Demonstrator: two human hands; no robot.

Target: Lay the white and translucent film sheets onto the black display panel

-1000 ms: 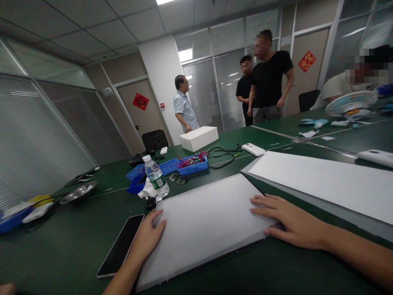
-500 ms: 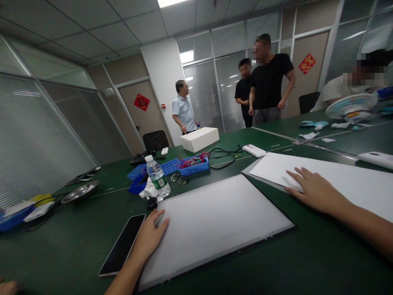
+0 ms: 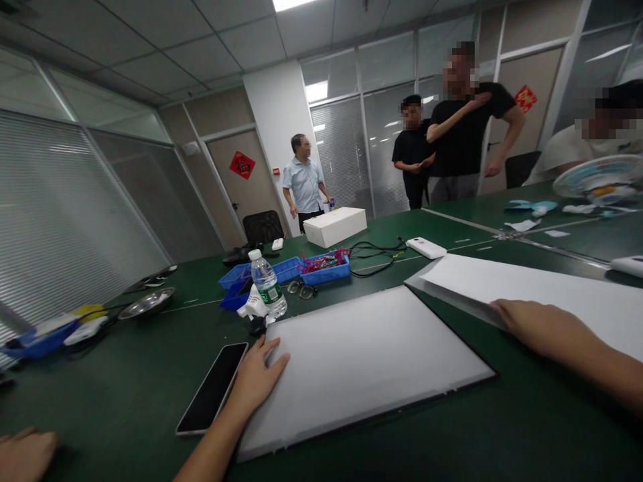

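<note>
A flat white panel with a thin dark frame [image 3: 366,358] lies on the green table [image 3: 115,395] in front of me. My left hand [image 3: 256,378] rests flat on its near left corner, fingers spread. A second, longer white sheet on a grey panel [image 3: 532,288] lies to the right. My right hand [image 3: 532,325] grips that panel's near edge, fingers curled under it and hidden.
A black phone [image 3: 213,387] lies left of my left hand. Behind the panel stand a water bottle [image 3: 268,284], blue trays [image 3: 301,269], glasses, black cables and a white box [image 3: 335,226]. Three people stand at the far end; another sits at right. Someone's hand [image 3: 25,454] shows bottom left.
My right hand left the near panel's right corner, crossed onto the right-hand sheet, then pulled back to grip its near edge. The left hand stayed put. The view shifted right.
</note>
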